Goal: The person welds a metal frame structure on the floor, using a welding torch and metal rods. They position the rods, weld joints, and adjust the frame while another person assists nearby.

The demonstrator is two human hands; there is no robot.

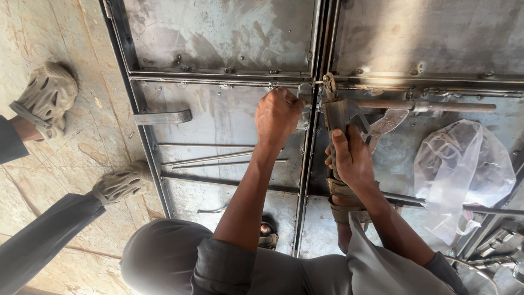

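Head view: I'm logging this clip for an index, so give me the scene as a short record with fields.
setting: metal door frame of sheet and bars, lying flat on a stone floor
left hand: fist closed at the centre bar
right hand: hand wrapped around a grey metal tool
nearby: clear plastic bag, loose rods
other person: two feet in beige clogs

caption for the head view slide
Left hand fisted on a steel door frame; right hand gripping a metal clamp.
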